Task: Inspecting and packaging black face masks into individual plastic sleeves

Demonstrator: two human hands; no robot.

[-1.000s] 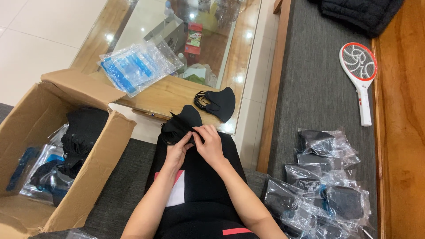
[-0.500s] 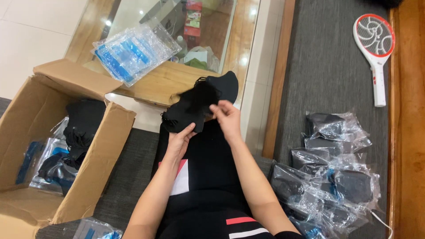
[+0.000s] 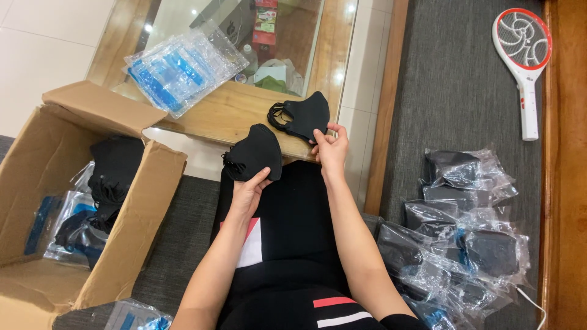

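My left hand point(image 3: 249, 190) holds a stack of black face masks point(image 3: 255, 153) over my lap, thumb on its lower edge. Farther right, my right hand point(image 3: 331, 146) touches the lower edge of another stack of black masks point(image 3: 303, 115) that rests on the wooden rim of a glass-topped table point(image 3: 232, 119). The two stacks are apart. I sit with my legs in black clothing with red and white marks.
An open cardboard box point(image 3: 67, 201) with black masks and plastic bags stands at left. A pile of empty clear bags point(image 3: 180, 64) lies on the table. Several bagged masks point(image 3: 465, 226) lie on the grey cushion at right. A white-and-red electric swatter point(image 3: 524, 58) lies far right.
My hands have come apart. The right hand has moved up to the stack on the table, while the left keeps its stack lower, over my lap. The camera has tilted.
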